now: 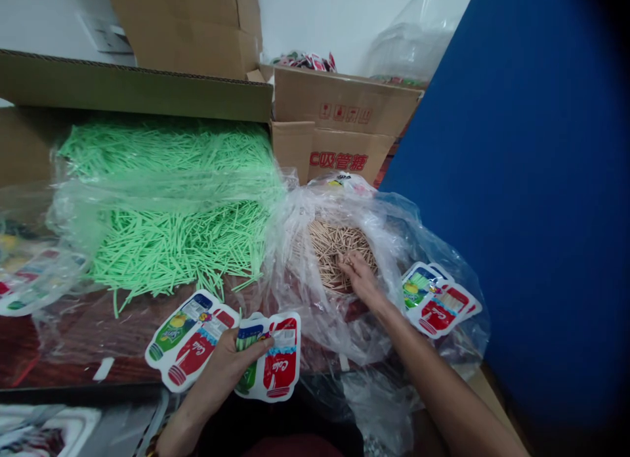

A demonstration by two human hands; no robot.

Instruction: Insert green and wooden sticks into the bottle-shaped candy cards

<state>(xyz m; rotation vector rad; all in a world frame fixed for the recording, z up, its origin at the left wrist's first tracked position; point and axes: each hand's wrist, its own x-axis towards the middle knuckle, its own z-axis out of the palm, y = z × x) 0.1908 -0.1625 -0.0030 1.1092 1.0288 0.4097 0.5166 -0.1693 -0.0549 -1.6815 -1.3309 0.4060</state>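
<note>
My left hand is closed on a bottle-shaped printed packet, thumb across its front. The packet has a red cola side and a green side, where light green sticks show through. Beside it, another packet of the same print lies on the table. My right hand reaches into an open clear plastic bag, fingertips pinched together among thin brown sticks. The exact number between the fingers is hidden. A large heap of light green sticks spreads to the left on clear plastic.
Several packets lie to the right of the bag. Behind stand an open cardboard box and another carton with red print. A blue panel borders the right side. A white tray sits at lower left.
</note>
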